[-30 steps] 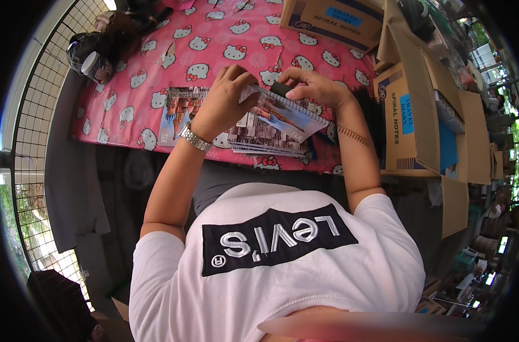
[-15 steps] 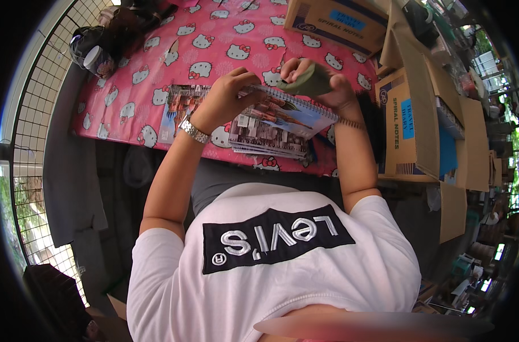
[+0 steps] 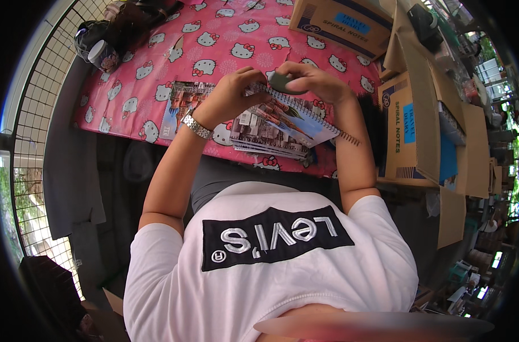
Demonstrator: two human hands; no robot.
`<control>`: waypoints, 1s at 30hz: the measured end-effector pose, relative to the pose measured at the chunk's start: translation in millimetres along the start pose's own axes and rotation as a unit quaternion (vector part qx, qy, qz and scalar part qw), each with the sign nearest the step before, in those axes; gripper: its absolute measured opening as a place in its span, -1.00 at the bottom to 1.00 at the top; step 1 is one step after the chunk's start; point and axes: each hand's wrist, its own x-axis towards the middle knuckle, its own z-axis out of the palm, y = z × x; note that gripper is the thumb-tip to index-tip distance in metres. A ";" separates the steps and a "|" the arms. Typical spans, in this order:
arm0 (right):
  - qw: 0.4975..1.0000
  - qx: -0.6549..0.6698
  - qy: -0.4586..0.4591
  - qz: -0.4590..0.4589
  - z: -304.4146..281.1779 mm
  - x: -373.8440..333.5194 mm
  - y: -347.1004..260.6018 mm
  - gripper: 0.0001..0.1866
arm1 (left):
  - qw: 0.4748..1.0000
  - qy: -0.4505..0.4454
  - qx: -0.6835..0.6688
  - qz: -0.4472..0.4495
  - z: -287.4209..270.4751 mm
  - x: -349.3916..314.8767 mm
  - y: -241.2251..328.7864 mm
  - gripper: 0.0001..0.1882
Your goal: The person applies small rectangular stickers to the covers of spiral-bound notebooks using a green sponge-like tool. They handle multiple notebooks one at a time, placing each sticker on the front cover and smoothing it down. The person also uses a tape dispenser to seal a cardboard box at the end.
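Observation:
My left hand [image 3: 239, 91] pinches the upper left end of a spiral notebook [image 3: 305, 118] with a city picture on its cover, tilted above the table. Along its top edge runs a wire coil [image 3: 349, 137], whose loose end sticks out past the right corner near my right forearm. My right hand [image 3: 322, 84] is closed around a smooth dark-green hand tool [image 3: 284, 84], held at the coil close to my left fingers. The tool's exact kind is not clear. Beneath lies a stack of similar notebooks [image 3: 256, 131]. Another picture-covered notebook [image 3: 175, 108] lies left of my left wrist.
A pink patterned cloth covers the table [image 3: 139, 91]. One cardboard box [image 3: 339, 25] stands at the far right; an open box [image 3: 402, 125] stands beside the table's right edge. At the far left are a cup [image 3: 104, 56] and dark bags [image 3: 128, 23].
My right hand has moved left along the coil with the green tool, closer to my left hand. It has also turned, palm more downward. My left hand keeps its hold on the notebook.

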 end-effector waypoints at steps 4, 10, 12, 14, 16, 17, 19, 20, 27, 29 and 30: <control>0.944 0.243 -0.079 -0.207 17.9 -7.9 -15.2 -0.50 | 1.000 -0.008 0.007 -0.018 -2.5 -1.0 3.4 -0.69; 0.982 0.133 -0.070 -0.115 10.4 6.7 -10.0 -0.45 | 0.998 0.035 -0.026 -0.049 0.7 -1.7 -2.8 -0.61; 0.972 0.205 -0.074 -0.087 7.2 11.2 -1.2 -0.51 | 0.995 0.031 -0.040 -0.088 0.6 -1.7 -5.9 -0.61; 0.998 -0.053 0.033 0.029 -6.5 21.0 22.7 -0.49 | 0.995 0.043 -0.037 -0.084 0.8 -0.8 -2.5 -0.62; 0.939 -0.266 0.186 0.117 -16.2 23.8 60.1 -0.50 | 0.994 0.063 -0.028 -0.088 -0.3 0.3 -0.7 -0.65; 0.887 -0.331 0.280 0.160 -22.2 22.9 83.0 -0.53 | 0.992 0.072 -0.022 -0.096 1.1 0.0 -1.3 -0.66; 0.889 -0.273 0.332 0.158 -31.6 4.1 135.5 -0.57 | 0.989 0.082 -0.020 -0.118 5.1 0.5 -0.4 -0.72; 0.909 -0.205 0.341 0.125 -34.2 -8.3 164.5 -0.60 | 0.987 0.085 -0.021 -0.132 6.7 0.4 0.6 -0.76; 0.727 -0.491 0.477 0.054 97.3 -106.7 212.1 -0.48 | 0.963 0.173 -0.101 -0.183 19.7 -19.3 2.9 -0.79; 0.700 -0.540 0.461 0.078 128.6 -123.2 212.9 -0.43 | 0.962 0.167 -0.084 -0.201 21.6 -18.5 4.0 -0.77; 0.716 -0.498 0.482 0.081 129.3 -127.1 212.4 -0.45 | 0.961 0.165 -0.075 -0.210 22.4 -18.9 4.1 -0.77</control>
